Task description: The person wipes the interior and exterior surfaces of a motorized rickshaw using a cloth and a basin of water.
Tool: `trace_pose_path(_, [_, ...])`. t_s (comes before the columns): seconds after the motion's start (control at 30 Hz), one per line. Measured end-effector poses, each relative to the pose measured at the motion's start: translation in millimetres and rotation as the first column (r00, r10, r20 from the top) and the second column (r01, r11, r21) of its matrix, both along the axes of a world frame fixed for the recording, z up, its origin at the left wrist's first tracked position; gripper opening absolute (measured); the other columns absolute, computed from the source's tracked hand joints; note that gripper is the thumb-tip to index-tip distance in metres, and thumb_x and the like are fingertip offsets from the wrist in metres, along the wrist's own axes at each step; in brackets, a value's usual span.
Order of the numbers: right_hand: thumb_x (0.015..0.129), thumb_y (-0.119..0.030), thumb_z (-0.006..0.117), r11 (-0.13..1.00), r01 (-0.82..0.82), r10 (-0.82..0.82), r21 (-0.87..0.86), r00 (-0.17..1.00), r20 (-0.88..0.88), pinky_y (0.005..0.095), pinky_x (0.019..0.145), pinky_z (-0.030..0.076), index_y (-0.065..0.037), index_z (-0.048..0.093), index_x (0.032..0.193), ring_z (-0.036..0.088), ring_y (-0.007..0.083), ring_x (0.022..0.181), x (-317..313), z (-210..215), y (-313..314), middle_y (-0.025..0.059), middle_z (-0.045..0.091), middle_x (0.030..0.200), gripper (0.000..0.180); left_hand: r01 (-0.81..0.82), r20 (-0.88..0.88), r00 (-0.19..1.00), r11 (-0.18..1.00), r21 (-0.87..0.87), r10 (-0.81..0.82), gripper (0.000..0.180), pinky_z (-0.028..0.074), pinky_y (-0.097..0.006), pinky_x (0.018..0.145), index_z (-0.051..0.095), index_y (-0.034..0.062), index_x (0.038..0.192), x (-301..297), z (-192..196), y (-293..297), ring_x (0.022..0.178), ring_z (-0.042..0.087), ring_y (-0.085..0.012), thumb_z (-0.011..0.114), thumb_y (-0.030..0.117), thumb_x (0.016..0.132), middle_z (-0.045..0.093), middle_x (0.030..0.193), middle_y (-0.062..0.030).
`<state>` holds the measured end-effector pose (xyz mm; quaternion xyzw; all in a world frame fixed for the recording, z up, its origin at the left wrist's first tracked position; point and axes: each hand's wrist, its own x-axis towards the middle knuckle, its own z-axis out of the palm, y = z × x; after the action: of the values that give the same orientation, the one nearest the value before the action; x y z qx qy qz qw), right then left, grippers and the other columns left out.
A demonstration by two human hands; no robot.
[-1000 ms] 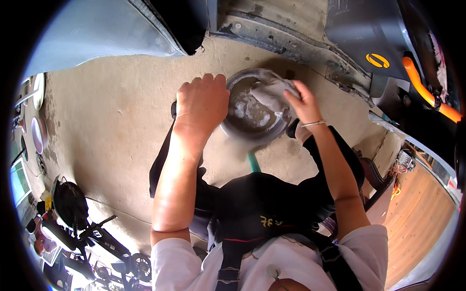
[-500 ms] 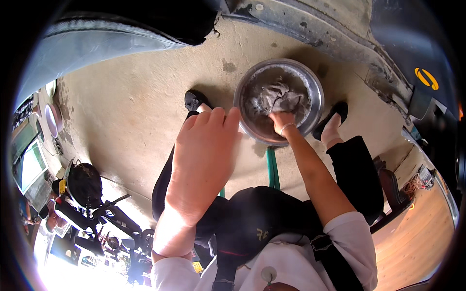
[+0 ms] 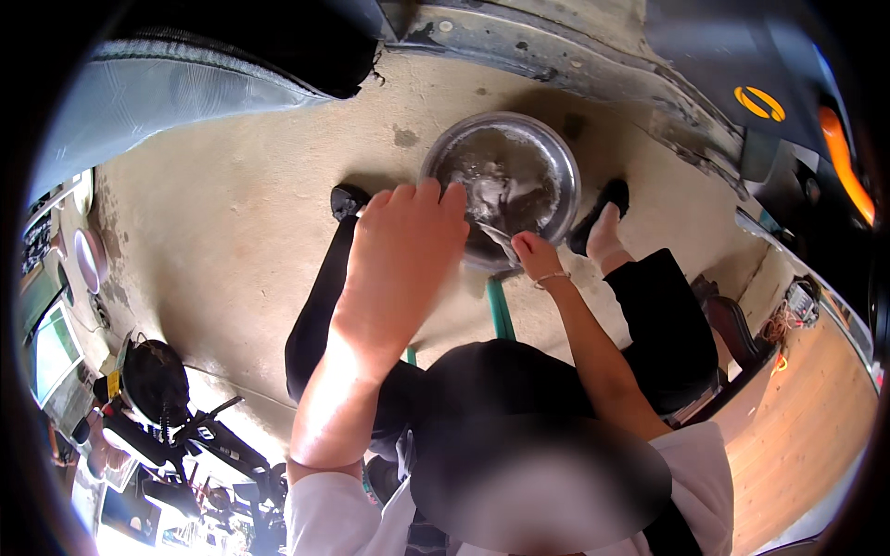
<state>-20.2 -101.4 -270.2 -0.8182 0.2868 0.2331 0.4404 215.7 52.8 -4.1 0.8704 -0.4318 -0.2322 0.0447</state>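
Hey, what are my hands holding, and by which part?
Your right hand holds the grey cloth by its near end, at the basin. I can't tell whether your left hand holds anything; its palm is hidden.

Two hands (image 3: 405, 246) (image 3: 538, 257), one basin (image 3: 569, 183), one cloth (image 3: 493, 195), two black shoes (image 3: 348, 200) (image 3: 613, 194)

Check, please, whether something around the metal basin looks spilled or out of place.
A dark spot marks the concrete floor left of the metal basin. It may be splashed water, but I cannot tell it from an old stain. The basin itself does not look tipped.
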Motion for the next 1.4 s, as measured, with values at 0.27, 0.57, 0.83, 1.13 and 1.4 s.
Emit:
trace_pose_path(0.27, [0.088,-0.022,0.062,0.953,0.214,-0.262,0.215,0.938,0.228,0.0219,0.059,0.037,-0.003,0.056,0.094,0.042,0.0043,0.066,18,202,-8,-0.0010,0.049,0.071,0.021,0.015,0.053,0.999,0.996,-0.089,-0.010,0.024,0.049,-0.037,0.076,0.054,0.0053,0.107,-8,-8,-11,0.083,0.061,-0.0246,0.059,0.018,0.087,0.060,0.088,-0.0086])
trace_pose_path(0.57, [0.084,-0.021,0.060,0.966,0.123,-0.066,-0.228,0.968,0.240,0.0455,0.069,0.047,-0.006,0.059,0.098,0.060,0.0378,0.078,18,-19,-10,0.0178,0.063,0.085,0.021,0.189,0.082,0.978,0.982,0.023,-0.190,0.021,0.049,-0.032,0.071,0.054,0.0064,0.099,-29,-24,-34,0.081,0.061,-0.0210,0.061,0.020,0.084,0.058,0.083,-0.0062])
trace_pose_path(0.83, [0.084,-0.021,0.049,0.918,0.377,-0.391,0.122,0.910,0.135,0.0420,0.073,0.046,-0.002,0.059,0.088,0.060,0.0351,0.083,34,40,1,0.0179,0.062,0.086,0.022,-0.140,-0.333,0.937,0.987,-0.078,0.106,0.047,0.050,-0.037,0.078,0.053,0.0113,0.120,-96,-139,-41,0.095,0.060,-0.0295,0.068,0.015,0.076,0.056,0.110,-0.0104])
trace_pose_path(1.13, [0.082,-0.009,0.049,0.622,0.419,-0.651,0.661,0.747,0.138,0.0243,0.071,0.039,-0.001,0.053,0.082,0.047,0.0093,0.073,-15,213,-6,0.0010,0.051,0.077,0.010,-0.577,-0.587,0.758,0.711,-0.401,0.284,0.029,0.047,-0.037,0.082,0.064,0.0085,0.096,-165,-236,-25,0.100,0.057,-0.0312,0.068,0.000,0.069,0.055,0.109,-0.0124])
trace_pose_path(1.4, [0.093,-0.042,0.051,0.334,0.828,-0.798,0.450,0.503,-0.333,0.0291,0.099,0.034,-0.007,0.044,0.134,0.042,0.0141,0.123,-42,44,1,0.0039,0.050,0.129,0.054,-0.678,-0.584,0.688,0.669,-0.305,0.431,0.040,0.046,-0.033,0.080,0.055,0.0008,0.110,-173,-224,-26,0.093,0.058,-0.0309,0.065,0.001,0.072,0.056,0.102,-0.0174])
